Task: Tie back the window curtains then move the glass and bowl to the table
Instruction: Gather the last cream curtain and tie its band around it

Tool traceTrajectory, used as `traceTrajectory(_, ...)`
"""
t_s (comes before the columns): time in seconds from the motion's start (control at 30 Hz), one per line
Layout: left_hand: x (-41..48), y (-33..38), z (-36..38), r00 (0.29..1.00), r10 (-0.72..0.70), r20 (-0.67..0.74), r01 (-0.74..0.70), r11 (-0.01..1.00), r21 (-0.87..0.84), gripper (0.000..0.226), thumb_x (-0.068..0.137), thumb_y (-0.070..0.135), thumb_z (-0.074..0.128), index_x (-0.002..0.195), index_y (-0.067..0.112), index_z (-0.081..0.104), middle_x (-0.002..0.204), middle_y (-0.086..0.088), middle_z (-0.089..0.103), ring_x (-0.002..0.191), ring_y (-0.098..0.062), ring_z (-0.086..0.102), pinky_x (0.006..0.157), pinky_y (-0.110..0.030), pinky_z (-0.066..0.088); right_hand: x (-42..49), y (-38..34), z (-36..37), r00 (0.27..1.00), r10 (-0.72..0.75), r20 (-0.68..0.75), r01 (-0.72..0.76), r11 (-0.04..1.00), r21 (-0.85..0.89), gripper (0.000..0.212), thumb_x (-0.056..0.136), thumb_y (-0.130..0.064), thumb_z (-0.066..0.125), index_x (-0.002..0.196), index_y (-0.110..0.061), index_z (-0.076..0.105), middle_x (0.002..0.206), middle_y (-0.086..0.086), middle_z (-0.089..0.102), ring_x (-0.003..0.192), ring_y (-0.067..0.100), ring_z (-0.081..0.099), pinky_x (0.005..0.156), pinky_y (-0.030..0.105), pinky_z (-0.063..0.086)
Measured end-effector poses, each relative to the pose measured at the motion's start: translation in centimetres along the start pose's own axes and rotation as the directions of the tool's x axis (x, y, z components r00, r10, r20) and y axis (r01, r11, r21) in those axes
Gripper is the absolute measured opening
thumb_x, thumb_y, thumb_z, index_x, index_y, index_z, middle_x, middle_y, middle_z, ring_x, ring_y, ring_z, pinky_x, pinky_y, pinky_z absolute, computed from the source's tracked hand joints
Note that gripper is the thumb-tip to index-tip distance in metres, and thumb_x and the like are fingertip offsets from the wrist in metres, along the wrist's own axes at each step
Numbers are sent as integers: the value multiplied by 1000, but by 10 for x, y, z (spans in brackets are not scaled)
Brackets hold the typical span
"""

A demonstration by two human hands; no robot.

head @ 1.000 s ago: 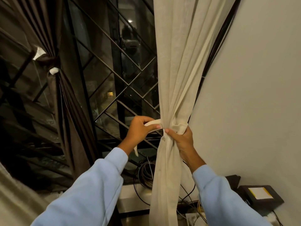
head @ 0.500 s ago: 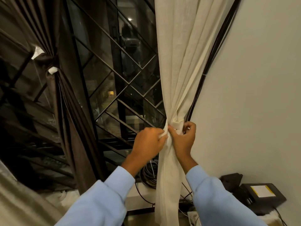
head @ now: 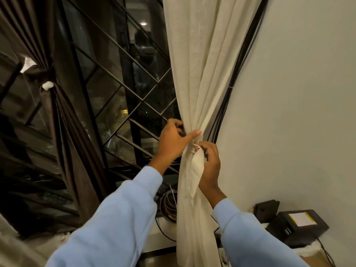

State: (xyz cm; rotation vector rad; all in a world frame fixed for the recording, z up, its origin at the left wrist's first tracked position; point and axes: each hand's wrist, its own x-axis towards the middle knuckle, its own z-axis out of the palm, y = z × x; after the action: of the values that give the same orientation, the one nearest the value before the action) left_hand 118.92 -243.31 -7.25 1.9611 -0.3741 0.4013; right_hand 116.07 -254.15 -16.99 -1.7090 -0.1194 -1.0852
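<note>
A cream curtain [head: 194, 64] hangs gathered at the window's right side, cinched at waist height by a cream tie strip [head: 196, 162]. My left hand [head: 173, 141] curls round the gathered cloth from the left, its thumb pressed across the bunch. My right hand [head: 210, 162] sits just below and to the right, pinching the loose end of the tie strip. A dark brown curtain [head: 63, 116] at the left is tied back with a white-ended band [head: 47, 84]. No glass or bowl is in view.
A metal window grille [head: 123, 97] with diagonal bars stands behind the curtains. A coil of cables [head: 168, 205] lies on the white sill. Black boxes [head: 300, 226] with wires sit at the lower right against the white wall [head: 298, 93].
Both hands have moved closer together at the curtain's waist. The left hand's thumb now lies across the bunch, and the right hand has dropped below it, holding the strip's end.
</note>
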Motion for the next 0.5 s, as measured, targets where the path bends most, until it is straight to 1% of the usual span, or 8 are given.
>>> traceTrajectory(0.07, 17, 1, 3, 981, -94, 167, 107, 992, -68, 81, 65, 48, 82, 129, 15, 44, 112, 3, 57, 101, -12, 57, 81, -26, 50, 1, -2, -2, 997, 68, 25, -70, 994, 81, 13, 94, -7, 61, 103, -16, 66, 104, -4, 62, 100, 13, 59, 85, 18, 45)
traceTrajectory(0.13, 24, 2, 8, 946, -115, 303, 169, 973, -159, 70, 72, 34, 81, 129, 11, 50, 118, -3, 61, 108, -16, 58, 81, -24, 50, 1, -1, -5, 995, 82, 60, -89, 988, 123, 16, 95, -15, 58, 108, -10, 66, 106, -1, 64, 101, 14, 61, 88, 19, 48)
traceTrajectory(0.2, 28, -1, 11, 942, -101, 319, 170, 965, -197, 55, 79, 22, 77, 127, 7, 55, 120, -8, 63, 107, -17, 59, 81, -24, 49, 5, 1, -8, 984, 169, 60, -178, 963, 203, 18, 96, -8, 58, 110, -5, 68, 105, 5, 69, 99, 16, 64, 87, 23, 52)
traceTrajectory(0.23, 30, -3, 11, 948, -107, 298, 175, 961, -213, 53, 80, 19, 76, 127, 6, 55, 120, -9, 63, 106, -17, 59, 84, -26, 49, 10, 1, -10, 970, 241, 18, -238, 940, 244, 18, 95, -4, 58, 109, -3, 70, 103, 8, 70, 97, 17, 65, 86, 26, 54)
traceTrajectory(0.3, 32, -10, 12, 947, -124, 296, 202, 946, -253, 53, 80, 17, 75, 128, 6, 55, 121, -9, 63, 107, -19, 60, 92, -33, 50, 22, 4, -16, 914, 398, -78, -342, 859, 381, 17, 93, -3, 60, 105, 3, 71, 95, 10, 72, 87, 15, 67, 78, 27, 55)
traceTrajectory(0.37, 30, -13, 12, 939, -110, 324, 208, 936, -284, 54, 79, 18, 76, 128, 7, 56, 120, -8, 64, 107, -19, 61, 95, -41, 51, 34, 5, -23, 849, 517, -114, -386, 752, 534, 16, 94, -8, 62, 100, 4, 72, 84, 6, 69, 76, 11, 65, 70, 26, 55)
traceTrajectory(0.43, 27, -13, 11, 932, -80, 354, 200, 928, -314, 57, 78, 20, 77, 130, 8, 56, 120, -5, 65, 108, -18, 62, 96, -42, 51, 43, 11, -24, 819, 564, -106, -434, 729, 530, 17, 95, -19, 64, 100, -4, 72, 88, 3, 70, 85, 15, 66, 74, 30, 57)
traceTrajectory(0.5, 24, -13, 11, 924, -42, 381, 184, 920, -347, 59, 77, 21, 77, 131, 9, 55, 120, -2, 65, 108, -15, 63, 95, -39, 52, 49, 18, -24, 761, 649, -12, -544, 648, 533, 25, 95, -26, 65, 109, -6, 70, 95, 5, 72, 89, 19, 68, 75, 29, 57)
